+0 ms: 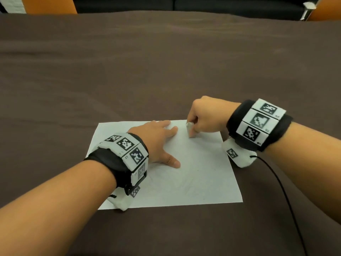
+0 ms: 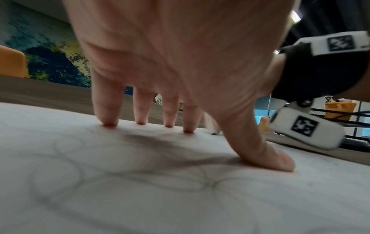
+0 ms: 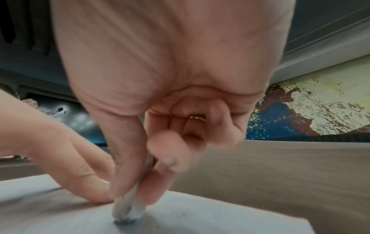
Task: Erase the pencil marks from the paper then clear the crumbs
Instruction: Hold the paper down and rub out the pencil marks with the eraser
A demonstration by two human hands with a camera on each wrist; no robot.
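r hand (image 3: pixel 160 110) pinching eraser (image 3: pixel 128 209), tip on paper (image 3: pixel 220 218)

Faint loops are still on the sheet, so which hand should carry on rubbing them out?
Right. The right hand already pinches the eraser, tip on the paper. The left hand lies flat, pinning the sheet, and should probably stay there.

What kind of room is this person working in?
Probably an office lounge or meeting area, though that is a guess: a long brown table, orange chairs along its far side, and a large abstract wall painting behind.
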